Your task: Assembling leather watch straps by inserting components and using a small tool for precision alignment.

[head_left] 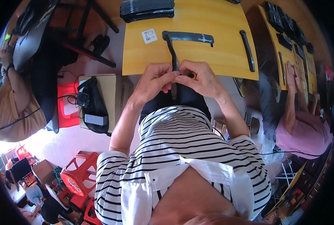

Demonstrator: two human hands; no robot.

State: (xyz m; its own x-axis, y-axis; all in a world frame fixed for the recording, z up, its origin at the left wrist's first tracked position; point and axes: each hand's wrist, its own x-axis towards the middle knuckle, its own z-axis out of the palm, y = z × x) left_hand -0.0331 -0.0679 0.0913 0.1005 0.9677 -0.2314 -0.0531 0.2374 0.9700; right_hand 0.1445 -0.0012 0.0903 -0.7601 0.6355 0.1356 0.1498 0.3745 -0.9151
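Head view: at the near edge of the counter (227,60), the left hand (157,78) and right hand (198,78) are meeting, fingertips nearly together, pinching the end of a black strap (173,54). Something small and orange (192,75) is showing by the right hand, its kind unclear. The strap is running inward over the counter; it is probably feeling light, soft and bendy, perhaps slightly slick, hardly fragile, so finger-and-thumb grips close to its end are seeming best. Another strap (247,50) is lying along the counter's right edge, a flat strap (193,36) across its middle, a white label (149,36) left of that, and a strap stack (147,9) is resting at its far left corner.
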